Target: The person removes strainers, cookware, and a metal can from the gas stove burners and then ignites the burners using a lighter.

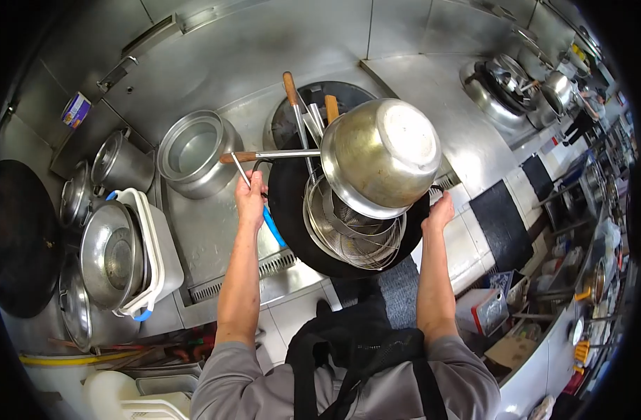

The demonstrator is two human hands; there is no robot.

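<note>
A large black wok (287,203) is held up in front of me over the front edge of the steel counter. My left hand (249,199) is closed at its left rim, with a blue-handled tool (273,227) also in the grip; the tool's far end is a thin metal rod. My right hand (439,212) closes on the wok's right handle. Inside lie wire strainers (355,245) and several long-handled utensils, one with a wooden handle (290,89). A dented metal bowl (376,157) rests upside down on top, hiding part of the load.
Behind the wok is a round dark burner opening (334,91). A steel pot (198,154) stands in the sink-like counter (219,241). Left are a white plastic basket (168,252), metal bowls (110,253) and lidded pots. Cookware (499,87) stands far right; another person (592,112) is beyond.
</note>
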